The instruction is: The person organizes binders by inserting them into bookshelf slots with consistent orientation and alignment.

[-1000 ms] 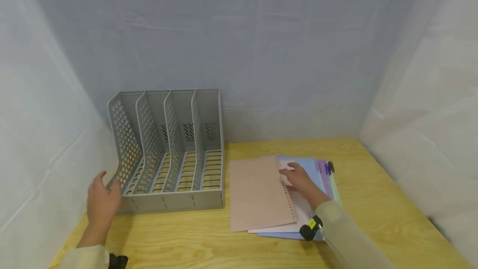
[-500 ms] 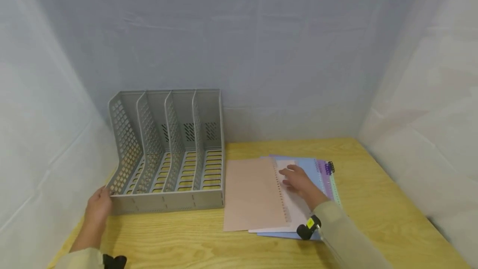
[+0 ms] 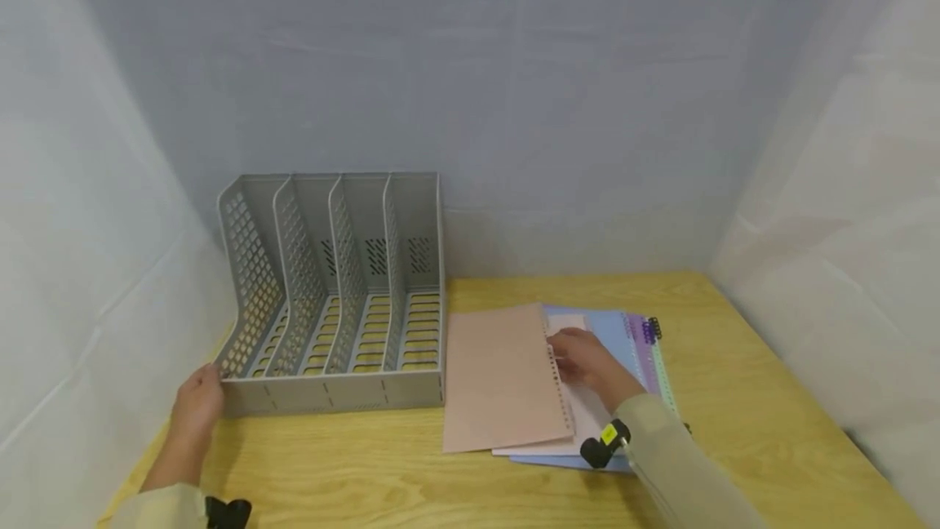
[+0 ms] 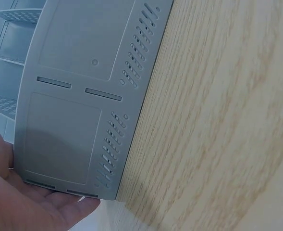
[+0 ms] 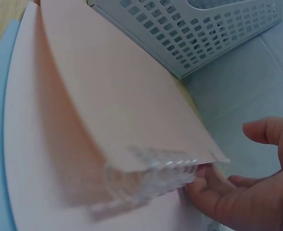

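A grey file rack (image 3: 332,394) with several upright compartments stands on the table at the left. My left hand (image 3: 197,406) holds its front left corner; in the left wrist view the fingers (image 4: 79,208) bend around the outer end. On the right, a peach spiral notebook (image 3: 499,382) lies on top of several overlapping notebooks. My right hand (image 3: 587,362) is at its bound edge. In the right wrist view the bent fingertips hook at the clear coil (image 5: 155,175), which is lifted off the pale pink notebook (image 5: 23,144) beneath, while one digit stands apart.
Blue (image 3: 609,333), purple (image 3: 644,357) and mint green (image 3: 663,378) notebooks stick out on the stack's right side. The peach notebook's left edge lies close to the rack. White sheeting (image 3: 477,104) encloses the wooden table (image 3: 345,472) behind and at both sides.
My left hand has moved down onto the rack's front corner. The peach notebook slid a little left, then its bound edge rose; my right fingers have drawn in at that edge.
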Demonstrator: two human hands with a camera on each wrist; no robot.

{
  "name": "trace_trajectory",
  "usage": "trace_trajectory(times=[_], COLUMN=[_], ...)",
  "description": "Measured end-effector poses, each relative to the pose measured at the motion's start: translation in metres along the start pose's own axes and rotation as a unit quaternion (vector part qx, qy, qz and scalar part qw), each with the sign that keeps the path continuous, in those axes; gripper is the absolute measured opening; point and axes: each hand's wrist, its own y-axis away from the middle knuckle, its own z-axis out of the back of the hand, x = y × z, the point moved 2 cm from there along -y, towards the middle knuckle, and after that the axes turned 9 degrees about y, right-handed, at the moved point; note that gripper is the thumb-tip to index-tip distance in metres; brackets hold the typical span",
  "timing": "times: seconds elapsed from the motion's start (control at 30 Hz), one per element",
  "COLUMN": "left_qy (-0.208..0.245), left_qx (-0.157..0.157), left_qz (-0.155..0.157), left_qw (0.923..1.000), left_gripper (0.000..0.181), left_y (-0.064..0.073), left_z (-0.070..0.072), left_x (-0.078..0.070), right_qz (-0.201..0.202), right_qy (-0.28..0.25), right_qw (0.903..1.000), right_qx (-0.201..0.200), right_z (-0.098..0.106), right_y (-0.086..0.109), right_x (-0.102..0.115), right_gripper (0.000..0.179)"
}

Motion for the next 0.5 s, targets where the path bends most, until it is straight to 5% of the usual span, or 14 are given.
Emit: trace_trajectory(times=[0.27, 0.5], left_qy=[-0.016, -0.007], left_qx=[-0.019, -0.019], left_qz=[-0.008, -0.006], left_qw=[0.9997, 0.9998], left_gripper=[0.065, 0.066], left_y=[-0.0032, -0.0094], left_z=[0.0018, 0.0023], left_x=[-0.0034, -0.0023], right_qz=[0.031, 0.068], right_qy=[-0.001, 0.002], right_qw=[0.9983, 0.9903], right_qx=[0.050, 0.121], right_z=[-0.0051, -0.0038], right_y=[-0.0030, -0.0049], right_x=[-0.0011, 0.0016], right_gripper=[0.046, 0.049])
